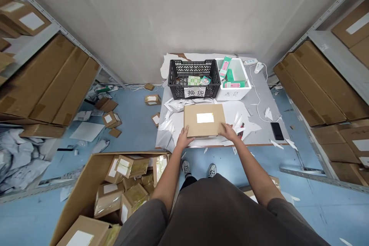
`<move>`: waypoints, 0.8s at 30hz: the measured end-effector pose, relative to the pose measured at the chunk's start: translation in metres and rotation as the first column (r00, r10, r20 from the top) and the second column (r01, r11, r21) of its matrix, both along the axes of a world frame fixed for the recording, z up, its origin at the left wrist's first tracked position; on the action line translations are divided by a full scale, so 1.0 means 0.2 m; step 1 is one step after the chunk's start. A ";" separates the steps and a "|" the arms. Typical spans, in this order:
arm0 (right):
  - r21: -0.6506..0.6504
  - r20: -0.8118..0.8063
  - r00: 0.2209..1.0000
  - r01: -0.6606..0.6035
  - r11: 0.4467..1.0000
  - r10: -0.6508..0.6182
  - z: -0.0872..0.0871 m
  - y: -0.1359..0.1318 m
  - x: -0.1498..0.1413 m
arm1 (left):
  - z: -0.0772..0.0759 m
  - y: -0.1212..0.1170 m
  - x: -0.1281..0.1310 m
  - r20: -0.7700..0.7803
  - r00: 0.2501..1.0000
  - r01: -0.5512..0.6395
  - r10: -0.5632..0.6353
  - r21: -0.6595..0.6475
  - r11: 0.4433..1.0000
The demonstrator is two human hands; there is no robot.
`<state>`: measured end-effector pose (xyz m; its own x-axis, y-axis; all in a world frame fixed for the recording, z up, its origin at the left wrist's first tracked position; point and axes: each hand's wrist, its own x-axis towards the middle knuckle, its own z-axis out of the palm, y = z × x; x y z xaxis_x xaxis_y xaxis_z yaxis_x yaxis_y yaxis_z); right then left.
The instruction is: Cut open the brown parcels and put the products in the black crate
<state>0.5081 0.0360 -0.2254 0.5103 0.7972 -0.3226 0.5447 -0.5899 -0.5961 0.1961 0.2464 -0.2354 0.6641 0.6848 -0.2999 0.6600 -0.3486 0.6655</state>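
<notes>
A brown cardboard box (190, 113) with a white label (205, 117) on top is at the front of the table (256, 103), between my hands. My left hand (183, 138) grips its near left corner, and my right hand (228, 132) holds the near right corner. The fingers that go round the sides and underneath are partly hidden. Beyond the box stand a black plastic crate (193, 68) holding small green-and-white packs and a white bin (240, 91) with green-and-pink boxes.
Torn white paper (253, 126) litters the table, with a phone (277, 131) and a white cable (259, 109) on the right. A large open carton (72, 196) of parcels stands at lower left. Shelves of cardboard boxes (323, 80) flank both sides, and small boxes (152, 100) lie on the floor.
</notes>
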 end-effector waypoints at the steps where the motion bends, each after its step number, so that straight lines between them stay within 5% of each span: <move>1: -0.012 -0.012 1.000 0.000 1.000 0.000 -0.02 -0.02 -0.03 | -0.01 -0.02 -0.01 0.016 1.000 0.008 -0.008 -0.009 1.000; 8: -0.059 0.051 0.994 0.102 0.993 -0.099 -0.02 -0.04 -0.15 | 0.04 -0.05 0.01 0.021 0.997 -0.069 0.069 0.016 0.997; 14: 0.071 0.131 0.989 0.062 0.996 -0.071 0.20 0.00 -0.06 | 0.32 0.05 0.03 0.020 0.996 -0.090 0.087 0.168 0.982; 19: 0.221 0.222 0.966 0.083 0.972 -0.133 0.41 0.19 0.10 | 0.55 0.22 0.15 0.001 0.967 -0.245 0.253 0.257 0.935; 24: 0.168 0.171 0.968 0.156 0.973 -0.184 0.39 0.38 0.15 | 0.52 0.26 0.25 0.071 0.985 -0.169 0.157 0.203 0.965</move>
